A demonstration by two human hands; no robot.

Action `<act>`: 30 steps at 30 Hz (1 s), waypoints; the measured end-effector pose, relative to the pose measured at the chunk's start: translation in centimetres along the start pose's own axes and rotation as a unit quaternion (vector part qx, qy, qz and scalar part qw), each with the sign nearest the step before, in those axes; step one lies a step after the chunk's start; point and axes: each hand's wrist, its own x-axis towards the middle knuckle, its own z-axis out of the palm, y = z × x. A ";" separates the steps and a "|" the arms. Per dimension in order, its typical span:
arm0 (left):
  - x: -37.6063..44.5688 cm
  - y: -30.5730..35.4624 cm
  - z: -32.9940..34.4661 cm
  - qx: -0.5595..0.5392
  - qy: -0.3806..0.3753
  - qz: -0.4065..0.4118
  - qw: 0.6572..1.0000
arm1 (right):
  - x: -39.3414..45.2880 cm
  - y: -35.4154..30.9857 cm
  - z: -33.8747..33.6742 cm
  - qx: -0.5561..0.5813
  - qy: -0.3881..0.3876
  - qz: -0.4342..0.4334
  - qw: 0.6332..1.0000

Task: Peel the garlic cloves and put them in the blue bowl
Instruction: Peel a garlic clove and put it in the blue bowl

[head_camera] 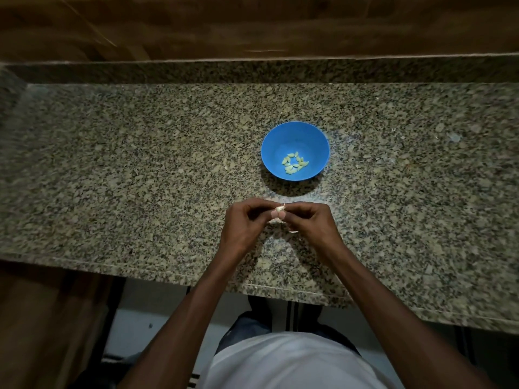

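A blue bowl (295, 136) stands on the speckled granite counter (140, 178), with several pale peeled garlic cloves (295, 163) lying in its bottom. Just in front of the bowl, my left hand (245, 223) and my right hand (309, 223) meet fingertip to fingertip. Between them they pinch one small garlic clove (280, 209) with whitish skin still on it. A wisp of skin sticks up from the clove. Much of the clove is hidden by my fingers.
A raised granite ledge (252, 70) and a wooden wall (252, 23) run behind the counter. The counter's front edge (280, 287) lies close to my body. A small pale scrap (293, 232) lies under my right hand.
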 end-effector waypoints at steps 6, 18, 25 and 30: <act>-0.3 -0.7 0.3 0.010 0.039 -0.006 0.999 | 0.0 0.5 0.2 -0.034 0.002 -0.005 0.999; -0.7 -2.3 0.0 0.008 0.056 -0.031 0.998 | 0.0 2.3 2.0 -0.051 0.036 0.001 0.998; -0.9 -3.3 -0.3 0.024 0.057 -0.017 0.998 | -0.5 2.9 3.1 -0.034 0.063 0.032 0.997; -0.9 -3.4 -0.3 0.021 0.043 -0.018 0.999 | -0.8 3.3 3.3 -0.021 0.082 0.062 0.994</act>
